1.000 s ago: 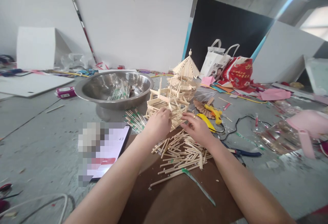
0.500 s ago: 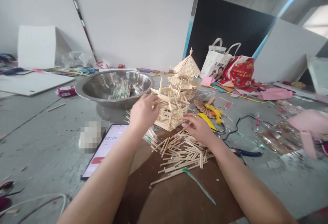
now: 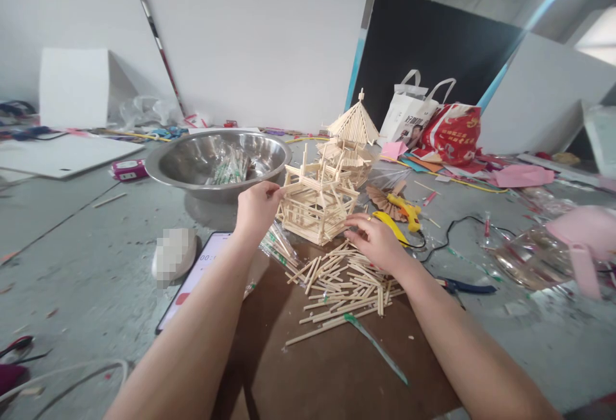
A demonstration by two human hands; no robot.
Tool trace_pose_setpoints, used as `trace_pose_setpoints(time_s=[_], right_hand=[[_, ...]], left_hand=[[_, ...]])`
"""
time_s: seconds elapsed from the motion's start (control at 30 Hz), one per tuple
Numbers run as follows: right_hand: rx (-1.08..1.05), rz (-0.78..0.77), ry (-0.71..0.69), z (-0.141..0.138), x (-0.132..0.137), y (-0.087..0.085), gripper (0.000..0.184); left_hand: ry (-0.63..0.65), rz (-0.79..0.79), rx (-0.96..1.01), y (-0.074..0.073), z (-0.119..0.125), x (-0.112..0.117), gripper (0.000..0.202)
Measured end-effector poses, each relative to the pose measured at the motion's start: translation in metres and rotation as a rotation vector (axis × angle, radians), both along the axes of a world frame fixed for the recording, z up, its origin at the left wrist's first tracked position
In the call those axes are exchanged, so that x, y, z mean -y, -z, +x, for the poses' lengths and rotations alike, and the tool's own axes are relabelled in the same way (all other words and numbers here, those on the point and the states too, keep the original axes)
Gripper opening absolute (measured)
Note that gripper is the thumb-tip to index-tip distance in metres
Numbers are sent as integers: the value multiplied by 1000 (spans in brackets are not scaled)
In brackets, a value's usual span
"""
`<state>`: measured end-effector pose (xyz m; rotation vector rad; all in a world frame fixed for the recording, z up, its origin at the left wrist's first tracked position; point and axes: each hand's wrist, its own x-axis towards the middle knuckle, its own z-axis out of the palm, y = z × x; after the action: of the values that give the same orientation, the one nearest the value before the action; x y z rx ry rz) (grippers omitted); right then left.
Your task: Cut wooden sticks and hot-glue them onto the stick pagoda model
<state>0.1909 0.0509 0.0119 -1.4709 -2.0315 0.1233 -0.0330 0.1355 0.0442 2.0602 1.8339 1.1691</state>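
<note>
A pavilion-like wooden stick model (image 3: 317,205) stands in front of me, with open railings and upright posts. My left hand (image 3: 258,210) is closed in a pinch at its left upper corner. At the lower right corner, the curled fingers of my right hand (image 3: 374,240) rest against the base, thumb and forefinger around the edge. Below the right hand lies a loose pile of cut wooden sticks (image 3: 346,279). A clear packet of sticks (image 3: 278,243) is beside my left wrist. Behind the model rises a stick tower with a pointed roof (image 3: 353,125).
A steel basin (image 3: 168,170) with packaged sticks stands at the left. A phone (image 3: 212,260) and a white mouse-shaped object (image 3: 190,253) lie by my left forearm. To the right are a yellow glue gun (image 3: 407,208), dark-handled pliers (image 3: 469,286) and a pink-lidded clear jug (image 3: 520,260).
My left hand has drawn back from over the model's left part to its left corner, uncovering the railings. My right hand stays at the lower right corner.
</note>
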Motion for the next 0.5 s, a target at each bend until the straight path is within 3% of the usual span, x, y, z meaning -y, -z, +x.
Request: trace_pose_setpoints(time_s=[0.5], right_hand=[[24,20,1,-1,1,0,18]], left_hand=[[-23,8,-6,1,1,0,27]])
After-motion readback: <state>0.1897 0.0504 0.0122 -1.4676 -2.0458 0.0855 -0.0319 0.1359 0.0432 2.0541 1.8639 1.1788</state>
